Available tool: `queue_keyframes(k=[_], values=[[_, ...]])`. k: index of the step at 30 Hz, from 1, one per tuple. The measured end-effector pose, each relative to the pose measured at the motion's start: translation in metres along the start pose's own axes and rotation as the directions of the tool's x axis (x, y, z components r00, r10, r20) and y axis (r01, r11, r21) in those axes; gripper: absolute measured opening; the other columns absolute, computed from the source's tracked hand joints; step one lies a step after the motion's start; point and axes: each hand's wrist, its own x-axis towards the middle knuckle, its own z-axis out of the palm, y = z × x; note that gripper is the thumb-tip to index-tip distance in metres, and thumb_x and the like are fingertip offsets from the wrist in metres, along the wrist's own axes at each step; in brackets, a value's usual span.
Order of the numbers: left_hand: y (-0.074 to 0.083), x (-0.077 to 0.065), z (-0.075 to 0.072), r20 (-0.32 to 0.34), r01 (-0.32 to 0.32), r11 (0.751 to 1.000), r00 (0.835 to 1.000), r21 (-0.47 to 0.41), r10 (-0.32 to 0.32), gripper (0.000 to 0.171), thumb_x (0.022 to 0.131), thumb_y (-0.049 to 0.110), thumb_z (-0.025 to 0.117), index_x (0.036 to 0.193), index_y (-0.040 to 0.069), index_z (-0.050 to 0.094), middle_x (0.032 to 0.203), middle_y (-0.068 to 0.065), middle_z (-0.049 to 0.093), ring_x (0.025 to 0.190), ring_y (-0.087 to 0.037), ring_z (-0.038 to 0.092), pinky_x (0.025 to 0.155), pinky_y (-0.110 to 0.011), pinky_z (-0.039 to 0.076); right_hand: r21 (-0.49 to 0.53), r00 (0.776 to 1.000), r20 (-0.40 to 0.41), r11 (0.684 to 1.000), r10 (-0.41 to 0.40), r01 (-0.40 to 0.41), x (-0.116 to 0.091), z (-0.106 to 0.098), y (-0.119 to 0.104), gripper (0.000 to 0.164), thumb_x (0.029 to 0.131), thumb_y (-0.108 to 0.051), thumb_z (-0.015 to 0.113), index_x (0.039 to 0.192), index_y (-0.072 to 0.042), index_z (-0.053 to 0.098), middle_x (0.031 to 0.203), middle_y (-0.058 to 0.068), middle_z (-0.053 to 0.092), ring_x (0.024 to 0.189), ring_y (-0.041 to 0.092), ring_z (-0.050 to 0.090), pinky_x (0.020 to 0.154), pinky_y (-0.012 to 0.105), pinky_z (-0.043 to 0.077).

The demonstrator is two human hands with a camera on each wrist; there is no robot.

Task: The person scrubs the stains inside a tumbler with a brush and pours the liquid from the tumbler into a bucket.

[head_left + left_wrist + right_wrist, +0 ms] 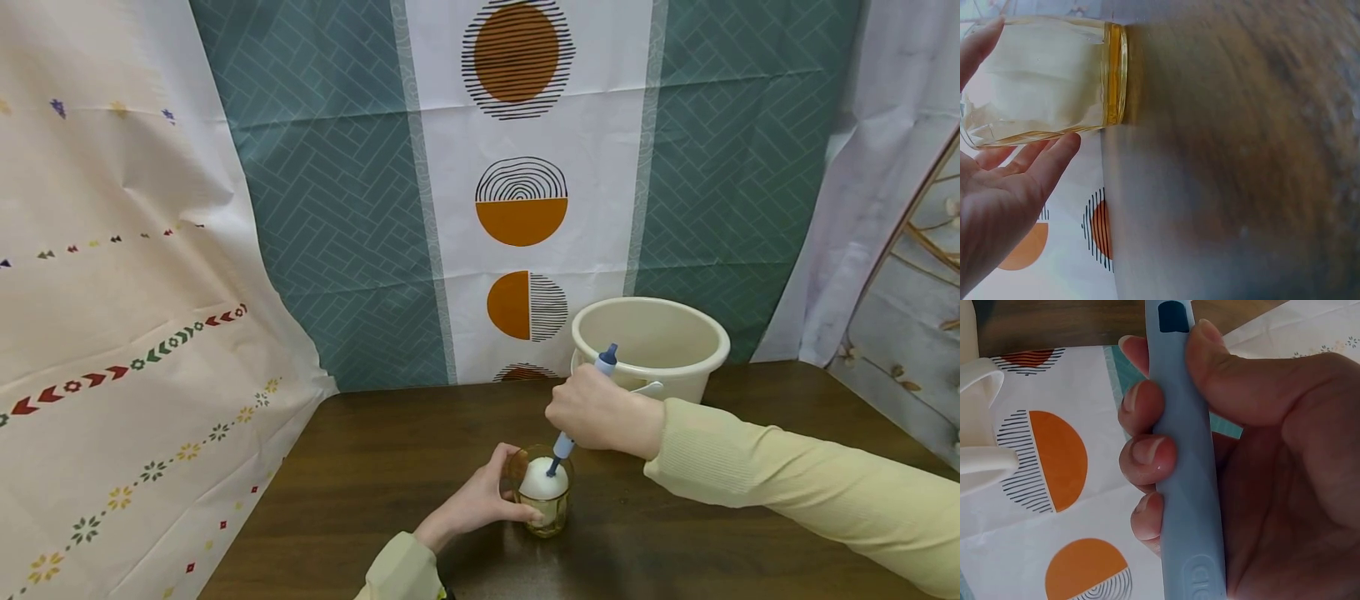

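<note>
An amber-tinted drinking glass (553, 523) stands upright on the brown wooden table. My left hand (480, 500) grips it from the left, thumb on the near side and fingers round the far side. In the left wrist view the glass (1044, 81) shows its white filling through the clear wall. My right hand (596, 408) holds a blue-handled cup brush, its handle (1188, 462) wrapped by the fingers with the thumb along it. The brush's round white sponge head (540, 482) sits inside the glass, filling its mouth, and the handle tilts up to the right.
Behind my right hand a cream bucket (712, 350) with a handle stands at the back of the table (390, 450). A patterned green and white curtain (337, 208) hangs behind it, with a cream cloth (135, 350) on the left.
</note>
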Motion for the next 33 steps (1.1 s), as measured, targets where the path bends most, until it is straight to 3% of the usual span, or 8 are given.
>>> queue_keyframes(k=[9,17,25,33], values=[[-0.002,0.002,0.0,0.009,-0.002,0.999,1.0,-0.04,0.003,0.067,0.073,0.011,0.076,0.122,0.006,0.031,0.11,-0.003,0.048,0.103,-0.016,0.048,0.077,-0.031,0.045,-0.021,0.998,-0.055,0.999,0.03,-0.031,-0.002,-0.002,0.004,0.015,0.072,-0.017,0.071,0.061,-0.014,0.061,0.054,-0.001,0.052,0.045,0.012,0.045,0.04,0.024,0.036],[0.001,0.0,0.0,-0.006,0.036,0.999,0.999,-0.012,-0.036,0.069,0.073,0.019,0.077,0.124,0.01,0.032,0.113,-0.003,0.045,0.104,-0.016,0.046,0.078,-0.03,0.044,-0.041,0.997,-0.065,0.998,0.051,-0.054,-0.004,-0.004,0.004,0.014,0.072,-0.018,0.071,0.062,-0.014,0.062,0.053,-0.001,0.052,0.045,0.013,0.046,0.042,0.025,0.038],[0.002,0.0,0.0,-0.012,0.033,0.999,0.999,0.011,-0.033,0.069,0.072,0.021,0.078,0.123,0.011,0.032,0.116,-0.002,0.043,0.106,-0.017,0.045,0.079,-0.032,0.044,-0.07,0.996,-0.054,0.995,0.067,-0.07,-0.007,-0.01,0.004,0.017,0.074,-0.016,0.069,0.06,-0.013,0.061,0.051,-0.001,0.05,0.044,0.013,0.045,0.041,0.024,0.037],[0.002,-0.001,0.0,0.0,0.005,1.0,1.0,0.007,-0.005,0.066,0.074,0.02,0.076,0.122,0.01,0.032,0.114,0.001,0.047,0.106,-0.015,0.046,0.078,-0.031,0.044,-0.103,0.992,-0.104,0.991,0.072,-0.083,-0.01,-0.016,0.006,0.018,0.073,-0.01,0.066,0.057,-0.014,0.057,0.05,-0.001,0.049,0.043,0.015,0.044,0.04,0.025,0.035]])
